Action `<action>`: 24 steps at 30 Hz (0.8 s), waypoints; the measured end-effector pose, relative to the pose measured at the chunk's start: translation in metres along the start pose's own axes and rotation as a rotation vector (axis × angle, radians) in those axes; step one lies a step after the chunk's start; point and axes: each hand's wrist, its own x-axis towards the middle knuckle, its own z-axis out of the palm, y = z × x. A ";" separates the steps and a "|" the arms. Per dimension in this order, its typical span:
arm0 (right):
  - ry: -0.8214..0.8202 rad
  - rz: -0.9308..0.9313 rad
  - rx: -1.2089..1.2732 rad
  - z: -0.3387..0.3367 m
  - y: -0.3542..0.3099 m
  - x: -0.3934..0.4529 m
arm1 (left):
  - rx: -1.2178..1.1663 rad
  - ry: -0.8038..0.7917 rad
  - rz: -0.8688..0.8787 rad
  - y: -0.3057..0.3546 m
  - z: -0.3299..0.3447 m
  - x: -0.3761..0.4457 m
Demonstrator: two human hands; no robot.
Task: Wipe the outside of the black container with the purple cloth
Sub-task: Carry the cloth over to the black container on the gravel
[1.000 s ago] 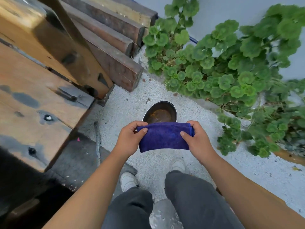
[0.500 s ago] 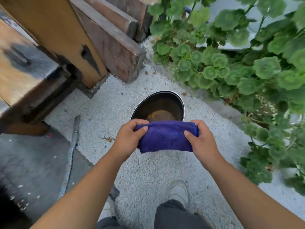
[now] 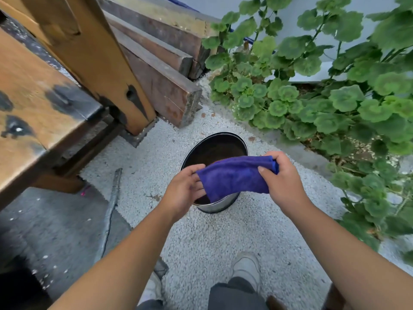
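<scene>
Both hands clamp the folded purple microfibre cloth point(image 3: 234, 176), left hand point(image 3: 185, 191) at its 9 o'clock end, right hand point(image 3: 282, 179) at 3 o'clock, directly above the round black metal container point(image 3: 218, 203) upright on white gravel point(image 3: 223, 238).

Wooden bench point(image 3: 33, 104) and stacked planks point(image 3: 161, 70) border gravel point(image 3: 223, 238) beside leafy plants point(image 3: 335, 97).

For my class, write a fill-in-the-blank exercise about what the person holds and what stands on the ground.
1. Both hands hold a ____ cloth.
2. The black container stands on white ____.
3. The right hand grips the cloth's ____ end.
4. The leafy plants are ____ in colour.

Missing words: purple; gravel; right; green
</scene>
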 end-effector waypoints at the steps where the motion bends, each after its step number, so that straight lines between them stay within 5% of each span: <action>1: 0.001 -0.009 0.003 -0.001 0.002 0.005 | 0.196 -0.013 0.033 -0.005 -0.004 0.007; 8: -0.075 -0.126 -0.024 0.002 0.011 0.027 | 1.804 -0.211 0.348 -0.064 -0.019 0.040; 10: -0.058 -0.148 0.024 0.003 0.011 0.031 | 1.976 -0.175 0.457 -0.078 -0.011 0.047; 16: -0.031 -0.243 0.086 0.004 -0.005 0.049 | 1.887 0.019 0.484 -0.052 -0.025 0.071; 24: -0.064 -0.459 0.187 0.031 -0.054 0.077 | 0.911 0.103 0.141 0.025 -0.097 0.095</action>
